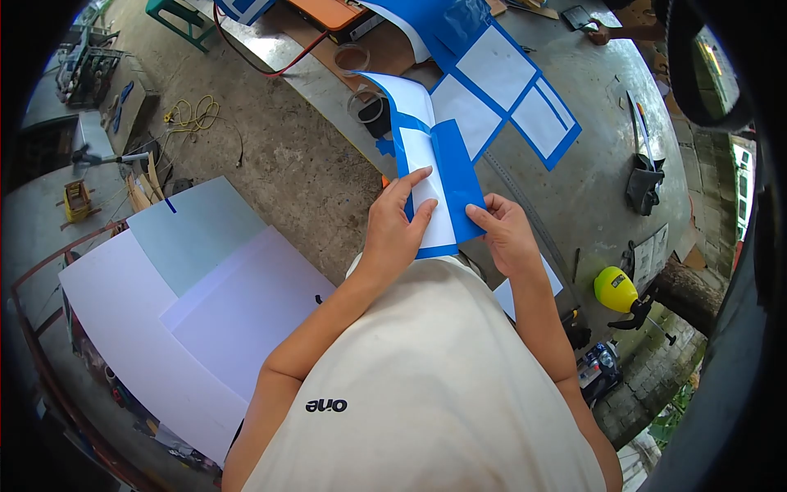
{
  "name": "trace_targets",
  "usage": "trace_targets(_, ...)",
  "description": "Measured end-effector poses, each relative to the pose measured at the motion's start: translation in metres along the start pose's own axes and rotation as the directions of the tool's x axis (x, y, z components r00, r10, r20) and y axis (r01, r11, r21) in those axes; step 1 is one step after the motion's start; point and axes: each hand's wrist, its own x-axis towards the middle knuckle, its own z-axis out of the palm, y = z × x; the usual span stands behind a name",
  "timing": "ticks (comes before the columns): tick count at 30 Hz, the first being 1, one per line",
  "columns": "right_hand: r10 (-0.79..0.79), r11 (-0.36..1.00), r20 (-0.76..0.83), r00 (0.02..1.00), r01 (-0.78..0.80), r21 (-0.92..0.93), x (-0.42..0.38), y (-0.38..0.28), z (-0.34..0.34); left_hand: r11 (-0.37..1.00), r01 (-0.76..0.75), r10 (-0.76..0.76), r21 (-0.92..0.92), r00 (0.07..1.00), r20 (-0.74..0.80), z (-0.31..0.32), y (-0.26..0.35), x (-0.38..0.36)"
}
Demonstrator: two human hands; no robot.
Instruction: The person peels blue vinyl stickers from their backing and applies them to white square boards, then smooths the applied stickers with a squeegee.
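A long blue-and-white sheet (443, 227) lies in front of my body, its far end curling up. My left hand (392, 225) rests on the white strip, thumb and forefinger spread apart on top. The lower fingers of that hand are partly hidden. My right hand (508, 234) pinches the right blue edge, thumb on top and fingers behind. Beyond the hands, blue-bordered white panels (496, 66) lie on the metal table. It cannot be told whether they join the sheet in my hands.
The metal table (607, 152) holds a black pouch with tools (645, 184) and a long metal ruler (525, 205). A yellow spray bottle (615, 289) is at the right. Large white sheets (238, 320) stand at my left. Another person's hand (600, 33) shows at the far right.
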Motion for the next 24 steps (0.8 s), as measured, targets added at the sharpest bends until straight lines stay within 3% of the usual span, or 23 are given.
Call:
trace_targets(12, -0.036, 0.999, 0.006, 0.999, 0.036, -0.011, 0.011, -0.012, -0.019, 0.999, -0.037, 0.037, 0.02, 0.999, -0.001, -0.011, -0.001, 0.005)
trace_targets(15, -0.146, 0.989, -0.015, 0.989, 0.146, -0.031, 0.009, -0.022, -0.016, 1.0, 0.005, -0.005, -0.008, 1.0, 0.026, -0.015, 0.0, 0.006)
trace_targets(17, -0.211, 0.969, 0.088, 0.974, 0.22, -0.11, 0.007, -0.031, -0.017, 1.0, -0.004, 0.004, -0.01, 0.999, 0.032, -0.016, -0.004, 0.007)
trace_targets(24, -0.206, 0.942, 0.265, 0.942, 0.264, -0.206, 0.014, -0.042, -0.026, 0.996, 0.003, 0.002, -0.085, 0.998, 0.061, -0.021, -0.006, 0.011)
